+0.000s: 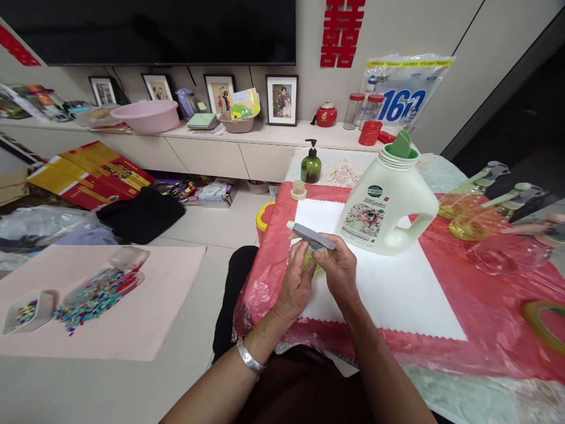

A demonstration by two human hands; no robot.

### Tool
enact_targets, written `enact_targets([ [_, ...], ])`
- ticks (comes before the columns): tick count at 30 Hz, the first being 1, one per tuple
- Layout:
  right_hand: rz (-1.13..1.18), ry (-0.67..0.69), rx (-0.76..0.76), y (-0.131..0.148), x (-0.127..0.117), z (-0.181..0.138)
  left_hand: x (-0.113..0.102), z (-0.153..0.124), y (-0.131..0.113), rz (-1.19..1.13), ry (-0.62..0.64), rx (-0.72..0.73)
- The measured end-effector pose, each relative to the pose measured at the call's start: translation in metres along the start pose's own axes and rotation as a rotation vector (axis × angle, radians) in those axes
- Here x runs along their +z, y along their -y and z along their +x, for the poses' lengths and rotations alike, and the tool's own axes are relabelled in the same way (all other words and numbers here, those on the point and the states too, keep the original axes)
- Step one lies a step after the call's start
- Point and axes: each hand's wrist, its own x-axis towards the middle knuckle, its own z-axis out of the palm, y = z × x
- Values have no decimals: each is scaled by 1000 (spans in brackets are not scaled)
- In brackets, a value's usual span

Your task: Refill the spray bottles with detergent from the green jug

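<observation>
Two hands, left (pixel 293 290) and right (pixel 341 271), curl nearly closed round one spray bottle (pixel 310 234) above the white sheet (pixel 392 297); its grey trigger head (pixel 321 239) lies along four-to-ten o'clock, nozzle (pixel 290 225) toward ten. Beneath spreads a red plastic-covered table (pixel 489 318). One SilkGarden jug (pixel 384 206) stands at two o'clock, three trigger bottles (pixel 507 211) at three, four framed photos (pixel 281 101) between ten and twelve.

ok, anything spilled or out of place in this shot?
Yes: small coloured pieces lie scattered loose on the pink sheet at left. It looks like a spill, since similar pieces sit in the white tub beside them. Could be deliberate, though.
</observation>
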Motion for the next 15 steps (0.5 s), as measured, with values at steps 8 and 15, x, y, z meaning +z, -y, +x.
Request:
enact_targets([
  [8,-5,1,-18,-5,2,0,-2,7,-8,-259,-7,-114],
  [15,-13,27,-19,-7,1,-2,10,17,-19,-445,-166,-177],
])
